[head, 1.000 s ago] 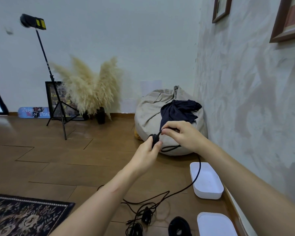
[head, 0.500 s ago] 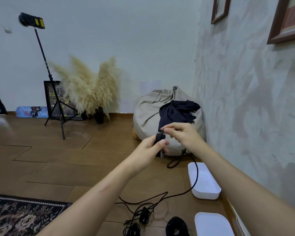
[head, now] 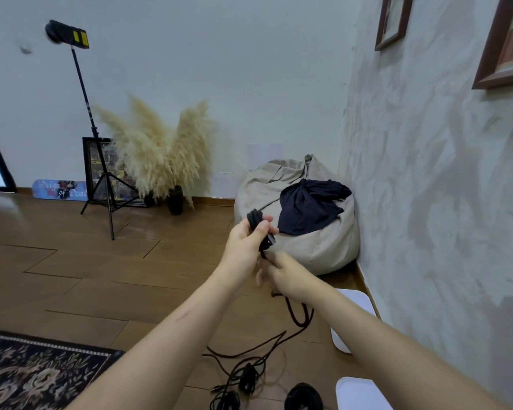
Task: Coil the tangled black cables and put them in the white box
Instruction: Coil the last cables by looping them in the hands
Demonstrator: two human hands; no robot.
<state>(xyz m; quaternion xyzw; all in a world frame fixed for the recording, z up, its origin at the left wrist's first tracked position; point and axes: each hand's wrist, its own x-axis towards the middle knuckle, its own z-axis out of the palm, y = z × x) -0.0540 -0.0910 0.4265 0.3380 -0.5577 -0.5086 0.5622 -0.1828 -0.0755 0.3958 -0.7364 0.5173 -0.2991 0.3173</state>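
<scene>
Two hands (head: 245, 247) (head: 289, 278), two white boxes (head: 360, 301) (head: 359, 395), one beanbag (head: 308, 250), one light stand (head: 67, 35).

**Two bare arms, one w/ a mark**

Both arms bare from hands to bottom edge of frame. L forearm (head: 172, 329) carries a thin, short, slanted scratch-like line (head: 184, 313) on its upper side, abt midway along. L hand (head: 243, 247): thumbnail (head: 263, 229) short & plain. R forearm (head: 382, 344) is plain skin. R hand (head: 288, 276) is motion-blurred, so nail & finger detail can't be made out.
</scene>
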